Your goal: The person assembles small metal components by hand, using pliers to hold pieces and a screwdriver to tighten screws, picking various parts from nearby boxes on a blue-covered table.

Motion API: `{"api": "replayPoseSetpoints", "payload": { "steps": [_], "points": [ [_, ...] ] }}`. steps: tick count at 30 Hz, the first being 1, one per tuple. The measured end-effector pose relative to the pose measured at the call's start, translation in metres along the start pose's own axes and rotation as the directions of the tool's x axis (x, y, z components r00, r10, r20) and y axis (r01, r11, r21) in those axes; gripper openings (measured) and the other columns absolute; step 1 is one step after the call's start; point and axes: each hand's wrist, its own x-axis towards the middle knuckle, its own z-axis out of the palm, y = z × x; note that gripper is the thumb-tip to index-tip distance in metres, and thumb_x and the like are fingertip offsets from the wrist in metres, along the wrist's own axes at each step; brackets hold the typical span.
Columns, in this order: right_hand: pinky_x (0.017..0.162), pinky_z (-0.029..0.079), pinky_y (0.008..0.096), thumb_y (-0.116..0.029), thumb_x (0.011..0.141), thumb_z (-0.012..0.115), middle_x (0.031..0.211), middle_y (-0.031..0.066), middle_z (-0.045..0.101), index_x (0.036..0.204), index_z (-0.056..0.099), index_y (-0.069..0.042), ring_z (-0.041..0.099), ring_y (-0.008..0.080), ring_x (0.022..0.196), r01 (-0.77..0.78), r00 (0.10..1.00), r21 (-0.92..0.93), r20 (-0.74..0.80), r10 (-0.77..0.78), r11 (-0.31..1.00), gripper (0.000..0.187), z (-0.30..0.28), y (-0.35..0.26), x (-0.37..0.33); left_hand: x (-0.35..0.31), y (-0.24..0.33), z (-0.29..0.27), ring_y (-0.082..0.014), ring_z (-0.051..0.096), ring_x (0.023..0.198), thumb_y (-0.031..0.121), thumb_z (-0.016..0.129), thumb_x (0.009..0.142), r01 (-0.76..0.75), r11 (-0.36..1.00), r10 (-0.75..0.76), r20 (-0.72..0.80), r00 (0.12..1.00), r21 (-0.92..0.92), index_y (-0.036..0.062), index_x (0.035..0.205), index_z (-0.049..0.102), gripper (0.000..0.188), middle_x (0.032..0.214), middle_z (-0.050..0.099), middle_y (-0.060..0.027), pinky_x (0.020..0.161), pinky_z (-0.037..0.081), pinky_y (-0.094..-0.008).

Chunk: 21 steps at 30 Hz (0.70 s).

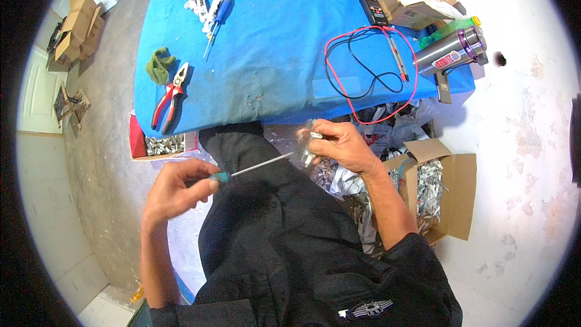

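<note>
Screwdriver (254,168) was clenched in left hand (175,191), tip touching the small clear part (308,145) grasped by right hand (342,145), over the lap just below the blue table (272,54). Best kept square to the part, fingers off the tip.
</note>
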Motion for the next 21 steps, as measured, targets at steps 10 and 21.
{"api": "replayPoseSetpoints", "payload": {
  "steps": [10, 21],
  "points": [
    [0.080, 0.057, 0.0268, -0.010, 0.101, 0.076, 0.107, 0.0015, 0.070, 0.142, 0.065, 0.005, 0.067, 0.0090, 0.090, 0.149, 0.958, 0.083, -0.257, -0.123, 0.985, 0.045, 0.010, 0.022, 0.008, -0.042, 0.008, 0.053, -0.0290, 0.080, 0.089, 0.014, 0.082, 0.088, -0.262, 0.892, 0.377, -0.288, 0.880, 0.368, -0.0014, 0.110, 0.078, 0.027, 0.098, 0.080, -0.0185, 0.081, 0.061, -0.0368],
    [0.097, 0.058, 0.0297, 0.002, 0.096, 0.077, 0.125, 0.0114, 0.072, 0.148, 0.055, 0.004, 0.067, 0.0134, 0.112, 0.246, 0.915, 0.149, -0.361, -0.179, 0.958, 0.057, 0.031, 0.026, 0.005, -0.047, 0.003, 0.075, -0.0334, 0.079, 0.090, 0.011, 0.082, 0.089, -0.272, 0.849, 0.447, -0.341, 0.827, 0.452, -0.0009, 0.113, 0.075, 0.028, 0.100, 0.079, -0.0202, 0.080, 0.060, -0.0381]
  ]
}}
